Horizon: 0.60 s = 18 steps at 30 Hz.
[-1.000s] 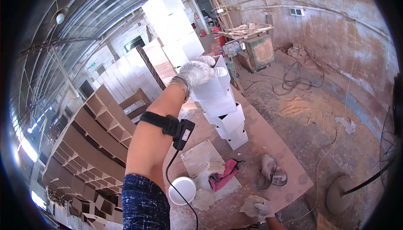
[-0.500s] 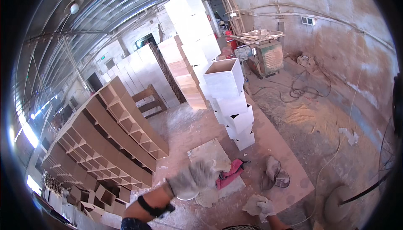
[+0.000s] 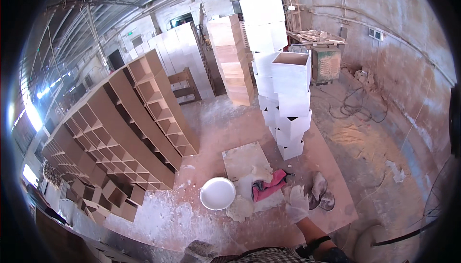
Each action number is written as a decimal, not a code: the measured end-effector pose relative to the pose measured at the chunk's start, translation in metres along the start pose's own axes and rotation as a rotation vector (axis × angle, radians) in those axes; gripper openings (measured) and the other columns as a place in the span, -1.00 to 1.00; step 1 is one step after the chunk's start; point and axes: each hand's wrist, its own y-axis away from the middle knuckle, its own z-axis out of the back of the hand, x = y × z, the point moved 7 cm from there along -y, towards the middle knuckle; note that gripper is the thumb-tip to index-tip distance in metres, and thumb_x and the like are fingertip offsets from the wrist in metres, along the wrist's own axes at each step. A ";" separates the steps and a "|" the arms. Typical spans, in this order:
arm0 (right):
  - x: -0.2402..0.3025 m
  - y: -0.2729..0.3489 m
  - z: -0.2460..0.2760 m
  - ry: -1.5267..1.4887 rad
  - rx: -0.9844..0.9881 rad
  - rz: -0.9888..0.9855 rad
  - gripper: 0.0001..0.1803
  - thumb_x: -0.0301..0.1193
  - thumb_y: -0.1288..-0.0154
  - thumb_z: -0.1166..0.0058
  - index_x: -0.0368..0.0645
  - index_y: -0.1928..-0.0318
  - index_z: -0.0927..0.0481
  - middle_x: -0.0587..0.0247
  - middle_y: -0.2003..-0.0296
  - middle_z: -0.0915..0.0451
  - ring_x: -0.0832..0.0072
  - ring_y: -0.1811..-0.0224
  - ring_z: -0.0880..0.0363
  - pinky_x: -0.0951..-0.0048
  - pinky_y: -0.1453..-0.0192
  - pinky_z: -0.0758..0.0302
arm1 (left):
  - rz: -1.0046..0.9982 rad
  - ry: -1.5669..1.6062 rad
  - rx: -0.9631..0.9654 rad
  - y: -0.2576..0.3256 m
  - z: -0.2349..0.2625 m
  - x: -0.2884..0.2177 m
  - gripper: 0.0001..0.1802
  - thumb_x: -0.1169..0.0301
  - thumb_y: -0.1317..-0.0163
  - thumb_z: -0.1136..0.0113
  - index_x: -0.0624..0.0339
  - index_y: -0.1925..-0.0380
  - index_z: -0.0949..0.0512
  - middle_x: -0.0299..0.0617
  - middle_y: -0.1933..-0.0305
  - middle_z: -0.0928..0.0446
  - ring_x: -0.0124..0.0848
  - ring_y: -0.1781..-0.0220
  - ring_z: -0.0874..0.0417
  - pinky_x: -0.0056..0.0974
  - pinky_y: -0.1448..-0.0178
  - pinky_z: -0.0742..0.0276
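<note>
My right hand (image 3: 297,204), in a pale work glove, reaches over the floor board with its fingers stretched out and somewhat blurred. To its left lies a crumpled pink and dark cloth (image 3: 270,185); close on its right is a pair of worn, dusty shoes (image 3: 321,193). My left hand (image 3: 199,252), in a grey glove, is low by my body at the bottom edge, and its fingers cannot be made out. A round white basin (image 3: 217,193) stands in front of it, with a pale crumpled rag (image 3: 239,208) beside the basin.
A leaning stack of white boxes (image 3: 292,85) rises ahead, with a bare wooden stack (image 3: 233,61) behind it. Brown compartment shelving (image 3: 120,138) fills the left. A flat pale board (image 3: 246,160) lies on the floor. At lower right is a round fan base (image 3: 372,244); a hose (image 3: 357,109) coils farther off.
My left hand has drawn back from above the basin to the bottom edge, uncovering the basin. My right hand has reached forward between the pink cloth and the shoes. The view has shifted.
</note>
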 end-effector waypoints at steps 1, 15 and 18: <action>0.001 0.008 -0.017 0.125 0.149 -0.058 -0.30 -0.25 -0.13 0.01 -0.27 -0.28 -0.23 -0.08 -0.27 -0.22 0.02 -0.38 -0.09 -0.07 -0.31 -0.20 | 0.031 -0.025 -0.023 0.005 0.002 0.001 -0.72 0.18 -0.05 -0.15 0.02 0.26 -0.61 -0.19 0.40 -0.59 -0.19 0.31 -0.59 -0.12 0.20 -0.49; 0.069 0.027 -0.009 0.067 0.186 0.075 -0.18 -0.16 0.00 -0.12 -0.22 -0.28 -0.23 -0.07 -0.29 -0.20 -0.06 -0.41 0.01 0.07 -0.47 0.11 | 0.073 0.109 -0.120 0.056 0.027 0.096 -0.68 0.31 -0.06 -0.15 0.04 0.14 -0.57 -0.16 0.30 -0.57 -0.20 0.20 -0.55 -0.18 0.08 -0.43; 0.092 0.048 -0.018 -0.095 0.119 0.082 -0.29 -0.17 -0.04 -0.10 -0.21 -0.21 -0.31 -0.07 -0.21 -0.30 -0.02 -0.34 -0.13 0.13 -0.45 0.05 | 0.102 -0.071 -0.088 0.066 0.039 0.134 -0.60 0.28 -0.09 -0.15 0.08 0.02 -0.53 -0.10 0.20 -0.58 -0.16 0.14 -0.56 -0.13 0.03 -0.44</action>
